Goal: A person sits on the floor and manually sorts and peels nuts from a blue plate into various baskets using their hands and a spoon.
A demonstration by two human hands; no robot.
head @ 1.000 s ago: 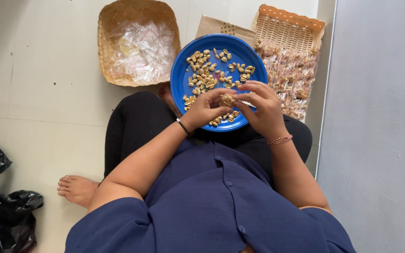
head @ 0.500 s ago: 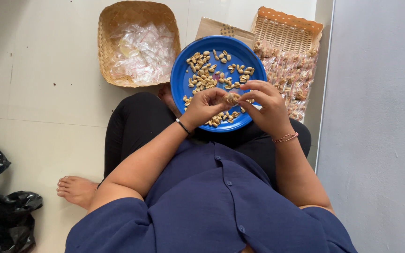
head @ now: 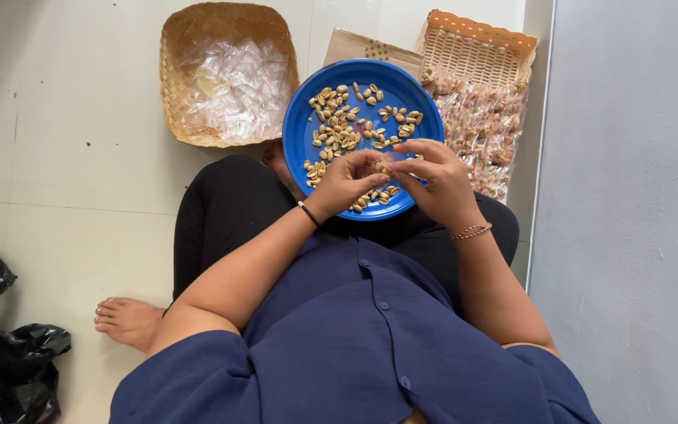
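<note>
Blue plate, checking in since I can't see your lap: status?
Left hand and right hand pinch one nut together. Blue plate on lap, nuts scattered. Nothing in the way.

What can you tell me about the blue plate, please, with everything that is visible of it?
The blue plate is round, glossy and looks like plastic, with a raised rim. It rests on the person's lap, roughly level, in front of two woven baskets on the floor. Many small tan nuts lie scattered in it, mostly on its left and middle. The left hand and right hand meet over its near edge, pinching something small between the fingertips and hiding that part of it.
</note>
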